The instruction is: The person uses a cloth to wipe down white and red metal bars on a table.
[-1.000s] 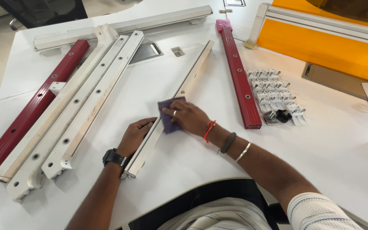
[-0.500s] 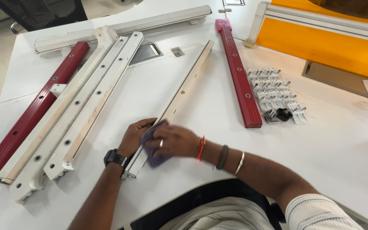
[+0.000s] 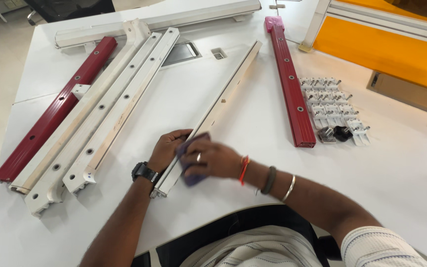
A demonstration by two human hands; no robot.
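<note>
A long narrow white rail (image 3: 223,99) lies diagonally on the white table (image 3: 401,168). My left hand (image 3: 166,148) grips its near end and holds it down. My right hand (image 3: 211,158) presses a small purple cloth (image 3: 192,173) flat on the rail just beside the left hand. Most of the cloth is hidden under my fingers.
Several white drilled rails (image 3: 109,109) and a dark red rail (image 3: 55,111) lie at the left. Another dark red rail (image 3: 291,81) lies right of centre, next to several small white brackets (image 3: 334,106). An orange panel (image 3: 386,52) stands at the back right.
My right hand slid the purple cloth down the rail toward me, from the rail's middle to beside my left hand. The left hand kept its grip.
</note>
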